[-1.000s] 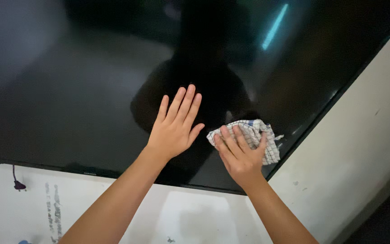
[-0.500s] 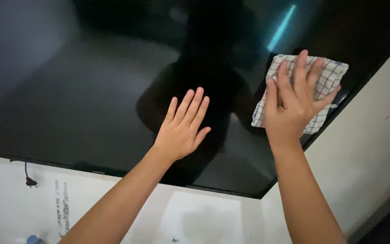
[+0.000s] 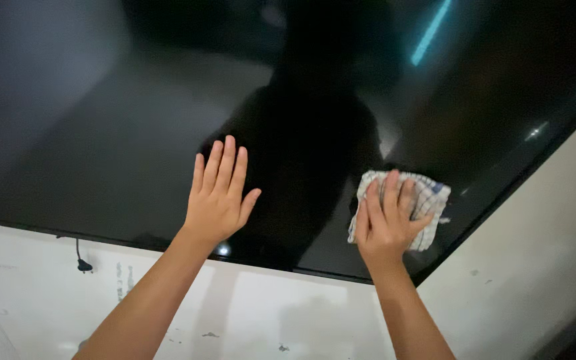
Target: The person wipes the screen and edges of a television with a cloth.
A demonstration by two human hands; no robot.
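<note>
From the head view, best done with the left hand laid flat and open on the dark screen for steadiness, the right hand pressing the checked cloth under spread fingers near the lower right corner, light even strokes, clear of the frame edge.

1. A room in a home is suggested by a big dark screen mounted on a white wall.
2. A cable is seen hanging below it; the paint is scuffed and marked.
</note>
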